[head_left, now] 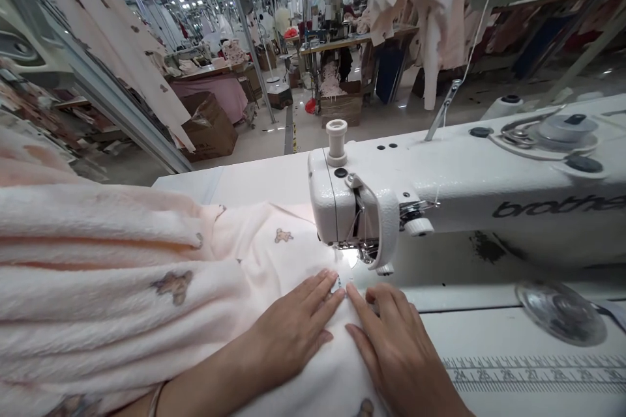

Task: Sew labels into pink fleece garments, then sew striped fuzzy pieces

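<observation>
With my left hand (pixel 293 319) flat and my right hand (pixel 398 335) loosely spread on the pink fabric (pixel 264 260) that runs under the sewing machine (pixel 327 192), I should press it evenly flat, fingertips (pixel 351 288) clear of the stitching spot.

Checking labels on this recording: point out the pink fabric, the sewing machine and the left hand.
Pink fabric (pixel 210 293), head view: its gathered folds.
Sewing machine (pixel 464 176), head view: its white upper body.
Left hand (pixel 291 319), head view: back of the hand.

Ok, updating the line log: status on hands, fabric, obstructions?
Left hand flat on bear-print fleece; right hand alongside, also touching it. Fleece bunched left of Brother sewing machine. Glare under its head; no obstruction visible.
</observation>
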Action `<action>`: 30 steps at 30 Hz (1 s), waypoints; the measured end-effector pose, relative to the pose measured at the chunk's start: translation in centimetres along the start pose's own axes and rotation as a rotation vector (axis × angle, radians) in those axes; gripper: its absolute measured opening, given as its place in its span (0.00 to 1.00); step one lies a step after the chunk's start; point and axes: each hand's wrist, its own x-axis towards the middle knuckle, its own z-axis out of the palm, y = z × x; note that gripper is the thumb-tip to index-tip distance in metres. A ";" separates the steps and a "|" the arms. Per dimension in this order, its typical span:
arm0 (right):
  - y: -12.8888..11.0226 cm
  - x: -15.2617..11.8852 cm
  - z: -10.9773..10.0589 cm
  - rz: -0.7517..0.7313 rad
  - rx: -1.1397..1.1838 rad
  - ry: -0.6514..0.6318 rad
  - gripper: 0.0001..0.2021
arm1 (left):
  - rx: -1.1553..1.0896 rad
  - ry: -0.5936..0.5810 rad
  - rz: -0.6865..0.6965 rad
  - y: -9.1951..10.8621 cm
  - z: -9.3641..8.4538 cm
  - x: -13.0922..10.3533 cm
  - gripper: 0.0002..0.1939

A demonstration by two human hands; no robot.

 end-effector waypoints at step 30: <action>1.8 1.2 2.2 0.025 -0.065 -0.114 0.19 | -0.196 0.035 -0.042 -2.9 -0.6 0.8 0.22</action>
